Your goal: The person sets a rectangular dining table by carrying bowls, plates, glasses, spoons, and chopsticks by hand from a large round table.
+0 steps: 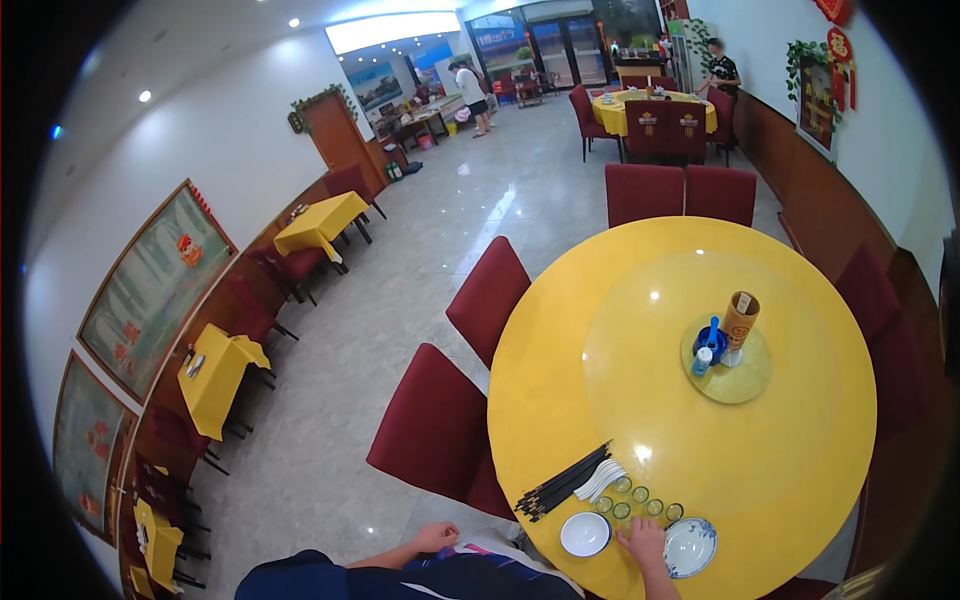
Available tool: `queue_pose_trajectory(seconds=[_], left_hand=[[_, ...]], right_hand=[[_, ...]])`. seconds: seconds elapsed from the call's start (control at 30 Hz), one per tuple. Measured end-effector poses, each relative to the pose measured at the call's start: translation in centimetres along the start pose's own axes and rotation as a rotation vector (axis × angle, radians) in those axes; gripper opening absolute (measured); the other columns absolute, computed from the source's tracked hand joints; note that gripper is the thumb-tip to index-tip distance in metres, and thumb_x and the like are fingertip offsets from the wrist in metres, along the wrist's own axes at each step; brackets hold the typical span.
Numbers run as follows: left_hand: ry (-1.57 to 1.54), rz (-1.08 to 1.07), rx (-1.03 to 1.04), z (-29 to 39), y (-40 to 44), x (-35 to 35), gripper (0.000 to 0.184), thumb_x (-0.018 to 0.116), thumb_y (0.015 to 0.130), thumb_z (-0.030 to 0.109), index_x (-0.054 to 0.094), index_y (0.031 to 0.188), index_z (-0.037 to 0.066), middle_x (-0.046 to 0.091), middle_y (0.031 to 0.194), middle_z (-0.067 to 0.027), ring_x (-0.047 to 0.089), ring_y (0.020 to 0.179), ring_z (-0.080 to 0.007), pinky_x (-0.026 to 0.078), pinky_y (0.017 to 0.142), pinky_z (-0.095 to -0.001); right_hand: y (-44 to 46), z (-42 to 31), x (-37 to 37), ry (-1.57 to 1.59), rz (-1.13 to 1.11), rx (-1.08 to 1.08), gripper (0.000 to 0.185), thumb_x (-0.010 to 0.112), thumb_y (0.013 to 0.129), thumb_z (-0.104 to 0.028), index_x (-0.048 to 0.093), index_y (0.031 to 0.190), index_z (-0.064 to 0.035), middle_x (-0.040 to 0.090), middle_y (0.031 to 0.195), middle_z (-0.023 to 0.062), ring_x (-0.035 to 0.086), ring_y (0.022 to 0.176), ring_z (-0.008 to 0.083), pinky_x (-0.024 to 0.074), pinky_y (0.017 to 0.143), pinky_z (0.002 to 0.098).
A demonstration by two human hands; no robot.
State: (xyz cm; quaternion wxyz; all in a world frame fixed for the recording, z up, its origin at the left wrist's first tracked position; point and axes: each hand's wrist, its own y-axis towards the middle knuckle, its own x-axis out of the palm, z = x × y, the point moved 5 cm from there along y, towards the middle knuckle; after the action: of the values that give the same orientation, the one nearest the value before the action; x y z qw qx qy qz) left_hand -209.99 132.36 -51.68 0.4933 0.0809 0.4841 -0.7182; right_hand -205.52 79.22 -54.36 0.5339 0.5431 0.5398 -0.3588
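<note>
A round table [540, 310] with a yellow cover fills the right half of the view. Near its front edge my right hand [643, 543] rests between a white bowl [585, 535] and a patterned plate [690, 547]; whether its fingers hold anything is too small to tell. Several small green-rimmed glasses [641, 494] stand just beyond it. White spoons [600, 480] and a bundle of black chopsticks [565, 482] lie to their left. Away from the table, my left hand [437, 537] is beside my body with its fingers curled, and what they hold, if anything, cannot be made out.
A glass disc [745, 383] on the table bears a bamboo holder [740, 318] and a blue container [710, 345]. Red chairs [430, 420] surround the table. Smaller yellow-covered tables [215, 380] line the left wall. Two people [470, 95] [720, 68] are far off.
</note>
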Motion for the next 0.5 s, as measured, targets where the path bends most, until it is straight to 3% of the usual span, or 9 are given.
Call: queue_pose_trajectory(seconds=[0.07, 0.13, 0.17, 0.23, 0.3, 0.37, 0.4, 0.5], left_hand=[[0.238, 0.044, 0.112, 5.3, -0.8, -1.7, 0.029, 0.056, 0.091, 0.028, 0.066, 0.109, 0.007, 0.071, 0.095, -0.0120, 0.069, 0.089, -0.0286, 0.054, 0.079, -0.0363], [0.236, 0.069, 0.176, 10.5, -0.8, -3.2, 0.028, 0.056, 0.090, 0.026, 0.065, 0.108, 0.007, 0.070, 0.095, -0.0133, 0.068, 0.089, -0.0309, 0.054, 0.078, -0.0378], [0.228, 0.093, 0.241, 13.2, -0.3, -3.7, 0.026, 0.056, 0.090, 0.024, 0.064, 0.107, 0.006, 0.069, 0.095, -0.0146, 0.067, 0.089, -0.0331, 0.053, 0.077, -0.0392], [0.174, 0.140, 0.462, 19.5, 1.6, -4.3, 0.023, 0.056, 0.089, 0.021, 0.062, 0.105, 0.005, 0.067, 0.093, -0.0154, 0.066, 0.089, -0.0331, 0.053, 0.076, -0.0398], [0.255, 0.163, 0.577, 24.7, 4.4, -3.1, 0.024, 0.058, 0.087, 0.016, 0.061, 0.108, 0.005, 0.065, 0.096, -0.0148, 0.065, 0.092, -0.0329, 0.053, 0.078, -0.0403], [0.282, 0.203, 0.946, 32.4, 5.1, -2.2, 0.029, 0.059, 0.087, 0.016, 0.060, 0.115, 0.007, 0.063, 0.097, -0.0147, 0.063, 0.094, -0.0316, 0.052, 0.077, -0.0389], [0.390, 0.202, 1.054, 34.7, 6.5, -0.8, 0.035, 0.061, 0.086, 0.016, 0.058, 0.119, 0.008, 0.061, 0.098, -0.0135, 0.063, 0.092, -0.0304, 0.052, 0.075, -0.0386], [0.686, 0.132, 1.280, 37.7, 11.0, 5.2, 0.052, 0.065, 0.081, 0.019, 0.050, 0.130, 0.013, 0.056, 0.099, -0.0104, 0.062, 0.086, -0.0263, 0.052, 0.067, -0.0377]], right_hand=[[-1.4, 0.2, -0.1, 0.012, 0.018, 0.058, 0.057, 0.074, 0.070, -0.055, 0.062, 0.100, -0.0085, 0.063, 0.076, 0.0067, 0.062, 0.072, 0.0255, 0.0482, 0.056, 0.0414], [-2.5, 0.1, -1.2, 0.032, 0.038, 0.112, 0.057, 0.075, 0.069, -0.055, 0.063, 0.100, -0.0087, 0.064, 0.076, 0.0068, 0.063, 0.071, 0.0252, 0.0490, 0.055, 0.0414], [-3.1, 0.4, -2.9, 0.135, 0.055, 0.212, 0.052, 0.077, 0.071, -0.048, 0.062, 0.100, -0.0065, 0.065, 0.078, 0.0091, 0.064, 0.072, 0.0270, 0.0505, 0.058, 0.0412], [-4.3, 0.2, -6.2, 0.245, 0.075, 0.314, 0.048, 0.078, 0.073, -0.041, 0.062, 0.099, -0.0044, 0.066, 0.080, 0.0113, 0.066, 0.073, 0.0289, 0.0521, 0.061, 0.0410], [-5.6, 0.1, -8.7, 0.236, -0.042, 0.544, 0.042, 0.066, 0.088, -0.041, 0.061, 0.114, -0.0090, 0.068, 0.086, 0.0131, 0.065, 0.078, 0.0299, 0.0521, 0.074, 0.0428], [-6.0, -0.3, -12.0, 0.392, -0.027, 0.660, 0.040, 0.066, 0.088, -0.041, 0.061, 0.111, -0.0090, 0.067, 0.085, 0.0142, 0.065, 0.076, 0.0310, 0.0521, 0.071, 0.0424], [-6.3, -0.4, -12.8, 0.538, -0.013, 0.778, 0.037, 0.066, 0.088, -0.040, 0.061, 0.108, -0.0090, 0.067, 0.083, 0.0152, 0.065, 0.075, 0.0322, 0.0520, 0.068, 0.0419], [-7.3, -1.1, -14.8, 0.487, 0.026, 0.781, 0.034, 0.067, 0.088, -0.038, 0.060, 0.102, -0.0072, 0.067, 0.079, 0.0130, 0.065, 0.069, 0.0299, 0.0509, 0.062, 0.0404]])
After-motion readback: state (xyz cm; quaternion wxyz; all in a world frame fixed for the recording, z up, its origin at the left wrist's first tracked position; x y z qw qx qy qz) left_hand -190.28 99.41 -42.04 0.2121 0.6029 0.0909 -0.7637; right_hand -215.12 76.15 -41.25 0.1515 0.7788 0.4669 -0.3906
